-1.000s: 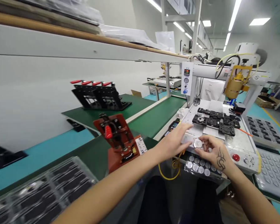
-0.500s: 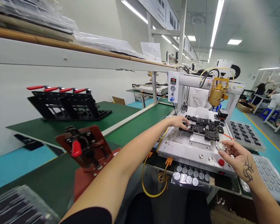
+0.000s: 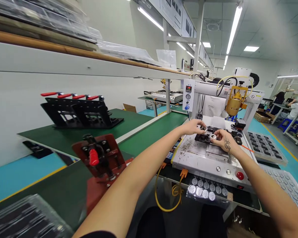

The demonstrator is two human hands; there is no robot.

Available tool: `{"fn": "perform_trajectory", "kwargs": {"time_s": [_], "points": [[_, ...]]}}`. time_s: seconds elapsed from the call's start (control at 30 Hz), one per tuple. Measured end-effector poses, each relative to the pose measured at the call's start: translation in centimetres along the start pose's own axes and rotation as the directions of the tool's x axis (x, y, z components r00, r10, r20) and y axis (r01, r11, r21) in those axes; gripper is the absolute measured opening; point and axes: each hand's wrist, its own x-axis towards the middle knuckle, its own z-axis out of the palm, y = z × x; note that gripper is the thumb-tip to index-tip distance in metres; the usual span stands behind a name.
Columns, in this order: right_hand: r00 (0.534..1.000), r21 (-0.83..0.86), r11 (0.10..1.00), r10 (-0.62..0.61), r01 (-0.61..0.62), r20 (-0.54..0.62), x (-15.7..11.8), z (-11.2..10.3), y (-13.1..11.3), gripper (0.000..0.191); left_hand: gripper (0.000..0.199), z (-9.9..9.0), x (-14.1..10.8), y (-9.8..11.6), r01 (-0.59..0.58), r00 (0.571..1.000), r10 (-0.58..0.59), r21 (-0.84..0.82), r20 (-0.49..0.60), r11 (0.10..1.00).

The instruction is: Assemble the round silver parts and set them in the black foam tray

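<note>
Over the machine's bed, my right hand (image 3: 224, 141) pinches a round silver watch case (image 3: 213, 136) by its edge, just above the black fixture blocks (image 3: 201, 138). My left hand (image 3: 191, 126) is closed at the left end of these blocks, its fingertips on a second shiny round silver piece (image 3: 205, 129) that looks like another watch case. Whether that piece is lifted or sits in a block, I cannot tell. My right hand hides part of the blocks.
A gold dispensing head (image 3: 235, 104) hangs over the white machine bed (image 3: 188, 155). Trays of black parts (image 3: 264, 147) and round pieces (image 3: 288, 185) stand right. A red-handled clamp jig (image 3: 99, 158) is near my left forearm. A yellow cable (image 3: 164, 209) loops below. Seated people are far right.
My right hand has moved left and away from me with the watch case, from the bed's front right to the fixture blocks. My left hand stays at the blocks. The view has shifted slightly.
</note>
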Motion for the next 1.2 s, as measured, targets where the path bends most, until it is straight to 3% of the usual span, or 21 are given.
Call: {"fn": "perform_trajectory", "kwargs": {"time_s": [0.2,0.4,0.6,0.8,0.87,0.97,1.03,1.07,1.2], "points": [[0.984,-0.073,0.996,-0.035,0.049,0.177,5.1,2.5,0.4,0.029,0.046,-1.6,-5.7,2.9,-0.118,0.973,0.069,-0.217,-0.221,0.969],[0.953,-0.12,0.99,-0.035,0.074,0.3,6.1,3.0,0.2,0.027,0.039,-1.9,-12.2,4.1,-0.134,0.944,0.06,-0.21,-0.325,0.968],[0.956,-0.186,0.976,-0.052,0.109,0.288,6.0,3.4,0.4,0.022,0.038,-1.4,-17.0,4.6,-0.122,0.931,0.023,-0.249,-0.364,0.961],[0.985,-0.221,0.971,-0.053,0.089,0.165,5.7,3.0,-0.2,0.021,0.042,0.2,-17.9,7.6,-0.074,0.94,-0.074,-0.41,-0.334,0.909],[0.996,-0.217,0.974,-0.056,0.071,0.074,3.7,1.4,-0.1,0.027,0.044,1.2,-18.3,8.0,-0.066,0.942,-0.092,-0.445,-0.324,0.893],[0.985,-0.211,0.977,-0.053,0.017,-0.166,-2.7,-2.3,1.1,0.043,0.046,3.1,-20.3,7.3,-0.011,0.932,-0.15,-0.441,-0.33,0.898],[0.899,-0.199,0.98,-0.062,-0.029,-0.434,-8.6,-4.4,2.6,0.039,0.045,4.4,-22.2,6.2,0.056,0.915,-0.213,-0.413,-0.344,0.909],[0.862,-0.209,0.975,-0.043,-0.074,-0.505,-11.7,-5.0,3.4,0.036,0.044,5.1,-23.1,5.6,0.092,0.904,-0.246,-0.405,-0.349,0.91],[0.808,-0.267,0.93,0.052,-0.254,-0.587,-20.7,-4.8,7.2,0.041,0.043,8.1,-24.9,3.7,0.162,0.898,-0.314,-0.431,-0.309,0.888]]}}
